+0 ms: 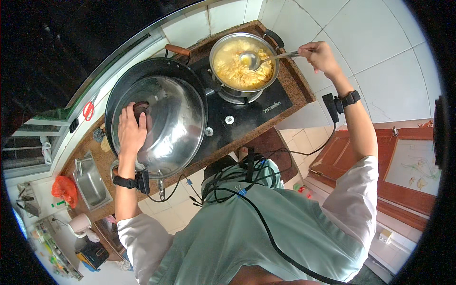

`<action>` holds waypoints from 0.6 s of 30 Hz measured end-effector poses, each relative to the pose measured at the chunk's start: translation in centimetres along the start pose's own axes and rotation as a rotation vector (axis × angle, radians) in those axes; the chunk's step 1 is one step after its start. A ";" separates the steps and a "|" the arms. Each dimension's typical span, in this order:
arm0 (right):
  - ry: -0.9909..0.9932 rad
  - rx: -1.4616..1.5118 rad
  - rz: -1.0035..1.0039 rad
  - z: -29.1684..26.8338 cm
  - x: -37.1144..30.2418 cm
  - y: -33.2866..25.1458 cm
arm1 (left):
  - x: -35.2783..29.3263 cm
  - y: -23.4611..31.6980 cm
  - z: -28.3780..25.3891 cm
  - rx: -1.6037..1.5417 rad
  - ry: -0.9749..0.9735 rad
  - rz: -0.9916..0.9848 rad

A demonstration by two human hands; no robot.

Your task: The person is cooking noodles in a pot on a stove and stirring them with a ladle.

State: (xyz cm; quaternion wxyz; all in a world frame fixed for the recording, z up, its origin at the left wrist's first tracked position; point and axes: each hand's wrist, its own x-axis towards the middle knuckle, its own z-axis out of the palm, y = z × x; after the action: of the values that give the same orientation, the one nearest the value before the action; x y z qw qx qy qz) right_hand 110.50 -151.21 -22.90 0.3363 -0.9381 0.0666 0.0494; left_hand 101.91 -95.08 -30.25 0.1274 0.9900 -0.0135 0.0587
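Observation:
My left hand [131,131] is closed around the dark knob [141,113] of a large glass lid [173,130]. The lid lies over a big black wok [114,92], covering most of its opening. At the right, my right hand [320,58] grips the handle of a metal ladle [252,60]. Its bowl is inside a steel pot [214,78], dipped in pale broth with yellow pieces that look like cooked egg [251,76]. Liquid shows in the ladle's bowl. The pot stands on the right side of the stove.
A black gas stove [223,135] with two knobs is set in a brown stone counter [304,92]. To the left are a steel sink [92,185] and a red plastic bag [65,190]. Black cables [232,190] hang across my front. A wooden cabinet [342,152] stands at right.

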 end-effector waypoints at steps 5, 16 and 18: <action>0.013 0.354 0.119 -2.2 0.3 2.6 | -0.1 0.2 -0.1 -0.003 0.000 0.001; 0.056 0.108 -0.099 -4.8 -5.5 -1.6 | -0.1 0.2 0.2 -0.006 0.031 0.006; 0.061 -0.116 -0.089 -4.3 -6.7 -3.8 | -0.2 0.1 0.0 -0.016 0.014 -0.010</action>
State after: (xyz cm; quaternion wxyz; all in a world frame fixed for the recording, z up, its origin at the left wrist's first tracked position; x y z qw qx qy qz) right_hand 104.71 -150.43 -16.36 0.2812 -0.9591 0.0322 0.0095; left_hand 101.72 -95.17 -30.24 0.1357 0.9886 -0.0081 0.0647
